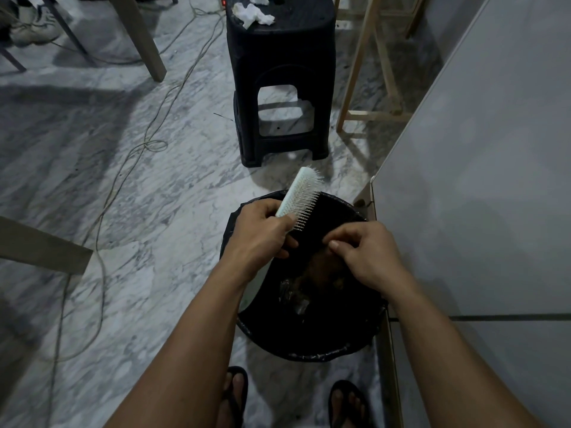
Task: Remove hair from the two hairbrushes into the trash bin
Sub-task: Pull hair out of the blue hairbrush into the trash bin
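One hairbrush (301, 194), pale with white bristles, tilted at frame centre above one black-lined trash bin (309, 344). Left hand (262, 233) grips its handle; right hand (367, 254) fingertips pinched together over bin. One black stool (278, 57), upper centre.

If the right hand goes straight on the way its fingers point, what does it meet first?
Probably the bristles of the hairbrush held by the left hand; the right hand points left toward them, though depth is unclear.

The hairbrush (301, 193) is pale mint with white bristles, above a trash bin (309, 344) lined in glossy black. The floor (123, 180) is white marble veined grey, the stool (279, 75) matte black, bearing crumpled white tissues (251, 14).
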`<state>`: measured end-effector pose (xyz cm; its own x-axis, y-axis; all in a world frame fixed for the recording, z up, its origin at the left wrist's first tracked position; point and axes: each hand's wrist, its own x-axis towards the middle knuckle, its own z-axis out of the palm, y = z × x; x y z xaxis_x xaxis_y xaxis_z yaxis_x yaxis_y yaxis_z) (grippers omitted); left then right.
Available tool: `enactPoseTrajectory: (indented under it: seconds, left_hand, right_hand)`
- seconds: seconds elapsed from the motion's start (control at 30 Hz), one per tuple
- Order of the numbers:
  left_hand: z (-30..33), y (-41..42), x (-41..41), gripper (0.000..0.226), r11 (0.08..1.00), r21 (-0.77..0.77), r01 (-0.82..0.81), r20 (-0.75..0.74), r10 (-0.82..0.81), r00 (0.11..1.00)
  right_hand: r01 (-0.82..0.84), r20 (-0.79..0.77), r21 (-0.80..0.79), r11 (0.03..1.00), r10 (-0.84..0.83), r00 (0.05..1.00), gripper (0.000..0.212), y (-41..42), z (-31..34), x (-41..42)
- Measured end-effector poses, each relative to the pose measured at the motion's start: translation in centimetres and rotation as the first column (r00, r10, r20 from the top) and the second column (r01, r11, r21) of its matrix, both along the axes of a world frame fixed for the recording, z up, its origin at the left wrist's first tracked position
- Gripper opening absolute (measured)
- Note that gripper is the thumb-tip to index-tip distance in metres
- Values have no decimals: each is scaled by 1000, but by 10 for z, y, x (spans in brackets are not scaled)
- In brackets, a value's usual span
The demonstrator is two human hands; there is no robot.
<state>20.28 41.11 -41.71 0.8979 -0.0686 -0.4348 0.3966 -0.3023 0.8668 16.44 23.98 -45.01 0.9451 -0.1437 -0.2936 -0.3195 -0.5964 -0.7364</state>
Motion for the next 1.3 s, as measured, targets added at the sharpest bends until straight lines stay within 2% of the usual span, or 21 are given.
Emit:
enactPoseTrajectory:
  seconds: [0.1, 0.2, 0.3, 0.33, 0.37, 0.4, 0.47, 0.5, 0.57, 0.63, 0.7, 0.77, 0.83, 0.93, 1.03, 1.13, 1.2, 1.3]
  left_hand:
    - [-3, 5, 3, 18, 998, 9, -68, 55, 68, 996]
    - [-3, 10, 5, 18, 997, -8, -83, 84, 83, 993]
    - [-5, 11, 4, 16, 999, -13, -50, 77, 51, 996]
    - [-5, 11, 4, 15, 999, -14, -34, 71, 35, 997]
    - [-5, 11, 3, 15, 1000, -12, -15, 65, 16, 998]
    - [-5, 9, 1, 15, 1000, -10, 7, 59, -6, 998]
    - [-5, 7, -1, 13, 998, -8, 62, 50, -61, 997]
    - [-5, 5, -2, 11, 995, -5, 96, 49, -95, 994]
    - [-4, 2, -4, 11, 986, 6, 165, 45, -165, 985]
    - [-4, 0, -5, 12, 978, 8, 206, 41, -206, 978]
    - [-3, 0, -6, 10, 976, 15, 216, 43, -216, 975]
    - [-4, -1, -6, 10, 977, 31, 209, 48, -210, 976]
    - [-5, 0, -6, 11, 982, 52, 180, 60, -183, 981]
    - [-6, 3, -3, 10, 991, 75, 112, 73, -118, 990]
    - [-8, 7, 0, 11, 994, 89, 70, 64, -76, 995]
    - [-9, 9, 1, 18, 994, 94, 53, 45, -57, 997]
    - [-8, 11, 2, 21, 996, 86, 39, 38, -42, 998]
    - [-7, 12, 1, 18, 996, 73, 54, 20, -55, 998]
  right_hand:
    - [3, -113, -263, 965, -34, 993, 11, -10, -4, -2]
    - [33, -173, -374, 927, -105, 979, 16, -14, -1, -4]
    - [-84, -331, -399, 913, -58, 942, 21, -17, -6, -5]
    - [-130, -375, -347, 929, -11, 927, 26, -16, -7, -5]
    - [-158, -385, -275, 948, 43, 922, 43, -16, -8, -4]
    - [-156, -354, -173, 972, 87, 931, 59, -16, -7, -2]
    - [-75, -243, 118, 990, 102, 965, 75, -13, 0, 1]
    - [-40, -200, 283, 958, 99, 975, 77, -10, 4, 3]
    - [0, -158, 576, 817, 112, 981, 68, -7, 6, 2]
    - [38, -161, 718, 695, 113, 981, 49, -6, 5, 0]
    - [30, -163, 677, 735, 111, 980, 29, -6, 7, -1]
    - [7, -171, 541, 841, 102, 980, 15, -8, 4, -1]
    - [-37, -187, 420, 907, 126, 974, 18, -12, 0, -1]
    - [-90, -198, 305, 948, 156, 968, 27, -14, 2, -1]
    - [-155, -266, -9, 988, 147, 953, 30, -16, -1, -2]
    - [-176, -384, -323, 930, 41, 922, 18, -19, -7, -4]
    - [-135, -380, -363, 922, -15, 925, 15, -19, -8, -5]
    - [-59, -265, -191, 980, 6, 964, 21, -16, -7, 0]
